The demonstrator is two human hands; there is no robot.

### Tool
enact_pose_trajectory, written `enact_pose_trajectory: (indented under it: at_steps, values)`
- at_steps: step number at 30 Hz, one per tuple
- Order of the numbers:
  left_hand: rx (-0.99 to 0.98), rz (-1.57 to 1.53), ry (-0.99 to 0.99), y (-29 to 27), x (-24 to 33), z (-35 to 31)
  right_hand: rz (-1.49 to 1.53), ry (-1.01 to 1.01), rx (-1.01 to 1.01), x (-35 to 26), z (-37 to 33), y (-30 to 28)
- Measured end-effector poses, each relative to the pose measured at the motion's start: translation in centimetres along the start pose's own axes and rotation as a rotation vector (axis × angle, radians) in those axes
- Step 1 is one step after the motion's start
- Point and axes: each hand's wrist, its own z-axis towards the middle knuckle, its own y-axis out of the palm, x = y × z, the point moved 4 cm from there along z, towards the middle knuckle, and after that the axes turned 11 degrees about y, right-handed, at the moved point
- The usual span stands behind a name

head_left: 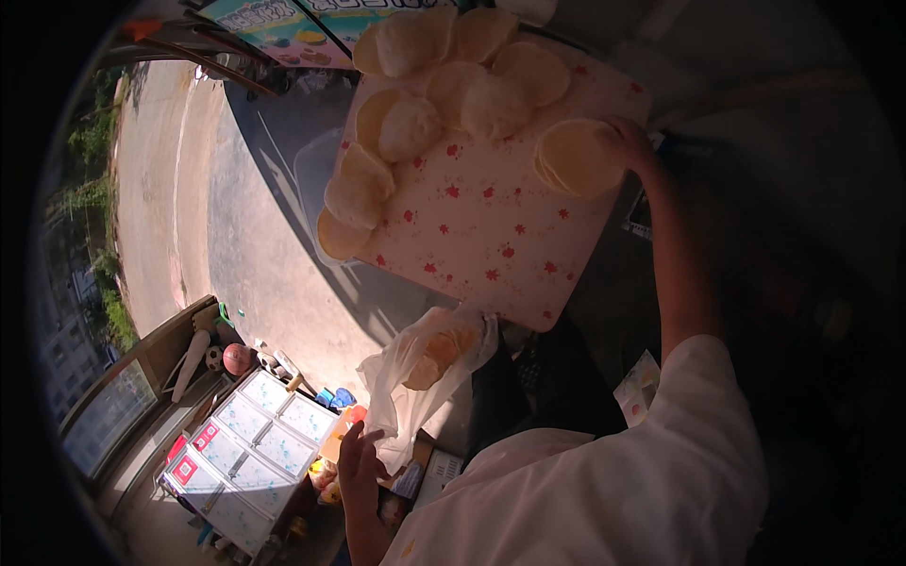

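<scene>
At the far right edge of a small table, my right hand (pixel 628 146) is closed on the rim of a stack of thin, round, pale-yellow flatbread-like sheets (pixel 576 160); its fingertips are partly hidden. My left hand (pixel 359 460) is low on the left, beside a clear plastic bag (pixel 415 415), with its fingers apart. Whether a fingertip touches the bag's side is hard to see. Several tan rounds (pixel 442 354) show in the bag's mouth. More pale rounds (pixel 406 123), some puffed up, lie overlapping along the table's far and left edges.
The tabletop (pixel 491 236) is pinkish white with red leaf shapes. A low cabinet (pixel 250 448) with white patterned panels stands at lower left, near balls (pixel 237 357) and small goods. Beyond it is sunlit pavement (pixel 236 208). A colourful sign (pixel 283 33) stands at the far left.
</scene>
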Motion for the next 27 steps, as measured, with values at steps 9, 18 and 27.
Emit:
enact_pose_trajectory:
  at_steps: [9, 18, 27]
  values:
    - [0.008, 0.009, 0.009, -0.2, 0.1, -0.3, 0.212, 0.182, -0.211, 2.6, 2.5, 2.8]
    - [0.006, 0.015, 0.027, 0.0, 0.1, -0.3, 0.242, 0.263, -0.27, 2.8, -1.3, 6.2]
    - [0.041, -0.246, 0.057, -0.3, 2.4, -0.6, 0.627, 0.365, -0.422, -2.0, -9.1, 11.1]
